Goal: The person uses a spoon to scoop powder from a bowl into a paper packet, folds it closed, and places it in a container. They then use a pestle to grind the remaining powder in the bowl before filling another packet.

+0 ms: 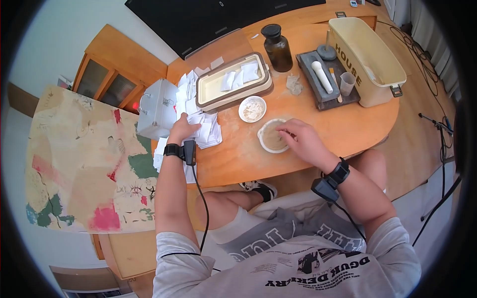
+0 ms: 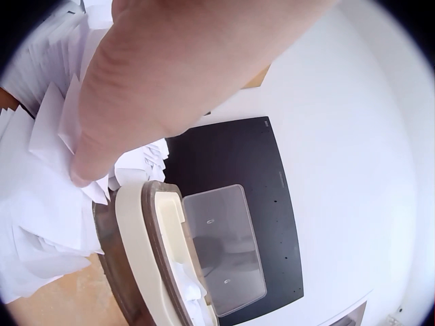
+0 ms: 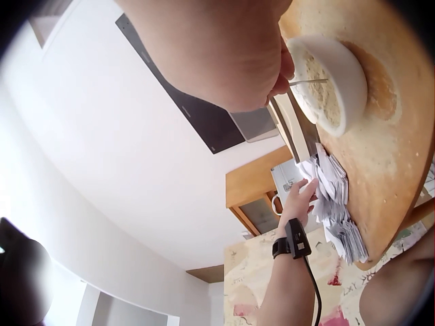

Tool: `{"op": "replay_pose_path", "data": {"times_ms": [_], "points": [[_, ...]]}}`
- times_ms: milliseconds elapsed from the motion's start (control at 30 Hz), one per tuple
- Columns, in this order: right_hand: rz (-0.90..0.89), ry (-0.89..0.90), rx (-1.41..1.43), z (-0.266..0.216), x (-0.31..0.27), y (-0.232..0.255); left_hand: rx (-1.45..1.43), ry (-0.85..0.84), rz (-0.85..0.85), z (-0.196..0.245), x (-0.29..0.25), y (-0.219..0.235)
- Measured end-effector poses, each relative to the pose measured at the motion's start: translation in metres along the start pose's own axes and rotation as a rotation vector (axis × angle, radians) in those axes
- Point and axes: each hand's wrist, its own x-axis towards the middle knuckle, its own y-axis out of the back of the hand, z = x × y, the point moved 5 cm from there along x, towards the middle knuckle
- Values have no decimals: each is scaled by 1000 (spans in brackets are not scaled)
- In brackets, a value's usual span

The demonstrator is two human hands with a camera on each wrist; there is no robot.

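My right hand is over a white mortar of pale beige powder. Its fingertips pinch a thin metal stick, whose lower end reaches into the powder. On the left, my left hand rests on a heap of folded white paper packets, thumb and fingers spread apart. Up close in the left wrist view, the thumb lies straight with its tip on one packet; the other fingers are mostly hidden there. A small white bowl with whitish powder stands just behind the mortar.
Behind the packets is a cream box holding several packets, beside a silver case. A dark jar stands at the back. To the right, a dark tray carries a white pestle and a plastic cup, near a cream bin.
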Motion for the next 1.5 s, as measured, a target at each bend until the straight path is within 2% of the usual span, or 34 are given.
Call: {"op": "replay_pose_path", "data": {"times_ms": [133, 233, 267, 333, 400, 467, 533, 600, 667, 700, 800, 867, 900, 967, 1067, 1200, 1267, 1300, 1367, 1500], "points": [[38, 53, -24, -1, -1, 2, 24, 20, 50, -2, -4, 7], [28, 53, -78, -3, -1, 4, -46, -122, 304, -4, -14, 27], [8, 57, -114, -4, -1, 4, -56, -122, 294, 3, -22, 28], [-32, 51, -170, -2, -1, 6, -277, -261, 374, 29, -51, 44], [-68, 51, -232, -1, 1, 8, -380, -303, 357, 57, -74, 41], [41, 73, -182, -1, 1, 18, -441, -399, 368, 86, -97, 33], [59, 59, -183, -2, 5, 24, -569, -389, 321, 111, -117, 14], [75, 42, -198, -2, 6, 25, -783, -452, 203, 132, -129, -13], [94, 145, -266, 3, 8, 16, -899, -466, 151, 138, -129, -39], [92, 141, -281, 6, 9, 10, -999, -473, 98, 142, -129, -49], [25, 156, -256, 5, 7, 2, -897, -448, 91, 147, -131, -62], [-156, 12, -169, 3, 7, 0, -915, -468, 88, 149, -135, -63], [-173, 12, -177, 1, 6, 1, -915, -488, 90, 150, -138, -61], [-23, 1, -187, 0, 7, 15, -900, -507, 118, 151, -143, -57], [11, 14, -271, -10, 14, 20, -861, -537, 158, 153, -151, -51], [-38, 68, -313, 0, 14, 19, -839, -547, 181, 156, -158, -46], [-72, -65, -390, 8, 11, 23, -844, -561, 193, 155, -160, -46], [-79, -66, -395, 5, 9, 21, -837, -580, 204, 155, -161, -46], [-86, -283, -238, 6, 4, 15, -834, -586, 202, 155, -161, -46], [-64, -387, -105, 24, 0, 4, -772, -645, 211, 157, -164, -42]]}}
